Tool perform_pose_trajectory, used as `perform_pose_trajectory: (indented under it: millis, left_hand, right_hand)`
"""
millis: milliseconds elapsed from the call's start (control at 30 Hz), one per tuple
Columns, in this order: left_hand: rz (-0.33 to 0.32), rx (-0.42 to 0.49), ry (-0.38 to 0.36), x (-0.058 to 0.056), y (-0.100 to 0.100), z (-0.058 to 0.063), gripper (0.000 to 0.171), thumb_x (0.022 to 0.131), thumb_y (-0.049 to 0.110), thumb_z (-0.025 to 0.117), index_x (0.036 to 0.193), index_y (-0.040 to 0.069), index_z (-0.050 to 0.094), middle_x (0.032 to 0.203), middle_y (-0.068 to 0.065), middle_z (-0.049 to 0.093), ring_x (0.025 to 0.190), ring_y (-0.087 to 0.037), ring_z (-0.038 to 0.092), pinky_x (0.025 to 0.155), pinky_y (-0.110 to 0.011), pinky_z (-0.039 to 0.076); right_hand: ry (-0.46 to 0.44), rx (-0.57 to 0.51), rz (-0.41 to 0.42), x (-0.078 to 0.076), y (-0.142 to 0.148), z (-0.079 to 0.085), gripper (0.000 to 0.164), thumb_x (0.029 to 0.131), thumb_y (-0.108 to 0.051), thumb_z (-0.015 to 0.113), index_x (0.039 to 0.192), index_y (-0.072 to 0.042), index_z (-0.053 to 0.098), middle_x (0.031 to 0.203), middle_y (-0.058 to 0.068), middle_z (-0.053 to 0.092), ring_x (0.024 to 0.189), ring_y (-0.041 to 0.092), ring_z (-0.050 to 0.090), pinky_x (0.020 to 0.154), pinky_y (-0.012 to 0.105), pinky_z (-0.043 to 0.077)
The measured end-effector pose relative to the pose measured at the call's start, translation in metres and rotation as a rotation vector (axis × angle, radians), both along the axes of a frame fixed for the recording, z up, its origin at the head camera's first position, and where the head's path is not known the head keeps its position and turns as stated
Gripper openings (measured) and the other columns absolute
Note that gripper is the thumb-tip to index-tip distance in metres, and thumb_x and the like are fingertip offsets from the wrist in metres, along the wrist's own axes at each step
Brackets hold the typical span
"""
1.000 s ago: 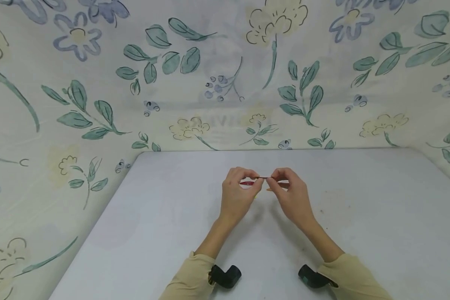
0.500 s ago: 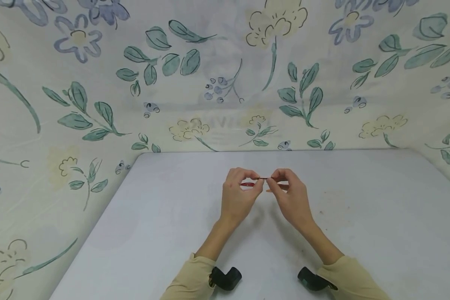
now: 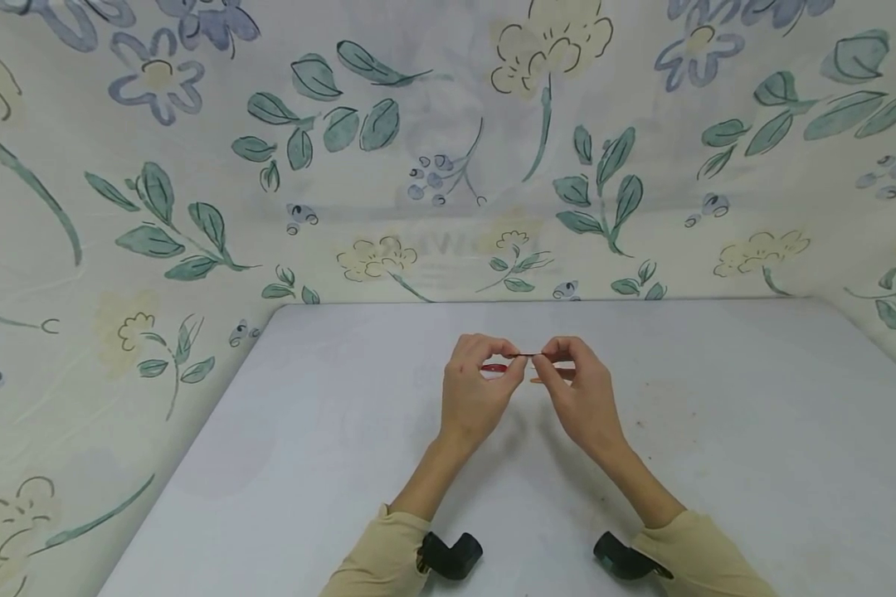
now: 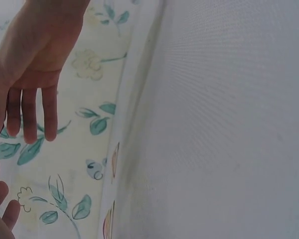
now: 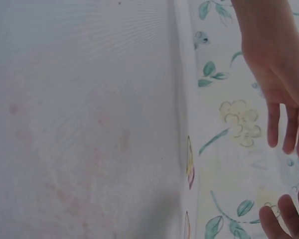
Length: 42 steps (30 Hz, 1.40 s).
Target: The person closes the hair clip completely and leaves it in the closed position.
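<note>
In the head view, my left hand [image 3: 472, 396] and right hand [image 3: 584, 400] face each other over the white table. Thumb and forefinger of each pinch one end of a thin dark-red strip [image 3: 527, 355], seen edge-on; its kind cannot be told. Within the loop of the left fingers shows a small red pointed piece [image 3: 494, 367] beyond the hand. An orange tip [image 3: 538, 381] shows beside the right thumb. In the left wrist view, the left hand's [image 4: 37, 59] other fingers extend straight. The right hand's [image 5: 279, 64] other fingers also hang extended.
Slim pointed pieces with coloured stripes lie near the table's far edge: one [image 4: 115, 159] in the left wrist view, a yellow-and-red one [image 5: 190, 164] in the right. Flower-patterned cloth [image 3: 448, 166] rises behind the white table [image 3: 269, 464]. Black wrist mounts [image 3: 454, 557] stick out from the sleeves.
Both hands keep their pinch on the strip and stay almost in place. The whole head view has shifted very slightly downward.
</note>
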<state>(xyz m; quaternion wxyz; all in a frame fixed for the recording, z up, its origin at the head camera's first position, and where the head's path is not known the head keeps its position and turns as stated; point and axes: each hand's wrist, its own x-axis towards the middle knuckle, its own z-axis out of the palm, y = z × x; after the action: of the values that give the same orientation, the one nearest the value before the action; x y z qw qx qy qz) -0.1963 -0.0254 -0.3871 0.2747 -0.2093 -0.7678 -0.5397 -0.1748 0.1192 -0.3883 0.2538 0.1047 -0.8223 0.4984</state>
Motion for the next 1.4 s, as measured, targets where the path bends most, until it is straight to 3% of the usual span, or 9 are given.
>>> perform_pose_trajectory:
  millis: [200,400,600,867,1400]
  left_hand:
    - [0.0,-0.034,0.014,0.0009,-0.0007,-0.0005,0.005,0.083,0.007,0.075,0.084,0.007,0.07,0.085,-0.003,0.067,0.093,-0.018,0.058,0.072,-0.039,0.059]
    - [0.035,-0.088,0.049,0.0022,-0.0016,-0.0002,0.005,0.083,0.009,0.076,0.084,0.009,0.07,0.084,-0.002,0.067,0.092,-0.016,0.059,0.072,-0.032,0.059]
    - [0.048,-0.083,0.057,0.0021,-0.0001,-0.002,0.006,0.083,0.008,0.076,0.082,0.009,0.07,0.081,0.0,0.067,0.089,-0.015,0.059,0.072,-0.027,0.058]
    - [0.019,-0.054,0.05,0.0023,0.0004,-0.0006,0.006,0.084,0.007,0.075,0.081,0.009,0.07,0.08,0.0,0.067,0.09,-0.016,0.059,0.072,-0.036,0.059]
    - [0.05,-0.131,0.081,0.0016,-0.0045,-0.0001,0.004,0.085,0.007,0.073,0.086,0.01,0.072,0.085,0.0,0.069,0.091,-0.016,0.057,0.072,-0.032,0.059]
  right_hand:
    - [0.04,0.021,0.005,-0.0002,0.001,-0.0016,0.015,0.093,-0.008,0.067,0.102,0.0,0.058,0.096,0.014,0.064,0.095,0.027,0.064,0.082,0.047,0.057]
    - [0.053,0.041,0.013,-0.0002,0.002,-0.0026,0.015,0.093,-0.006,0.067,0.101,0.001,0.057,0.095,0.013,0.063,0.094,0.026,0.064,0.081,0.046,0.057]
    - [0.06,0.04,0.003,0.0002,0.0013,-0.0032,0.013,0.092,-0.005,0.067,0.099,0.0,0.057,0.093,0.012,0.062,0.092,0.024,0.064,0.079,0.044,0.058]
    - [0.084,0.024,0.0,0.0009,0.0007,-0.0021,0.012,0.091,-0.005,0.068,0.096,-0.001,0.058,0.091,0.012,0.063,0.089,0.023,0.064,0.078,0.043,0.058]
    - [0.032,0.007,0.035,-0.0007,0.0021,-0.0027,0.013,0.093,-0.011,0.068,0.102,-0.002,0.064,0.095,0.008,0.068,0.091,0.021,0.065,0.082,0.044,0.056]
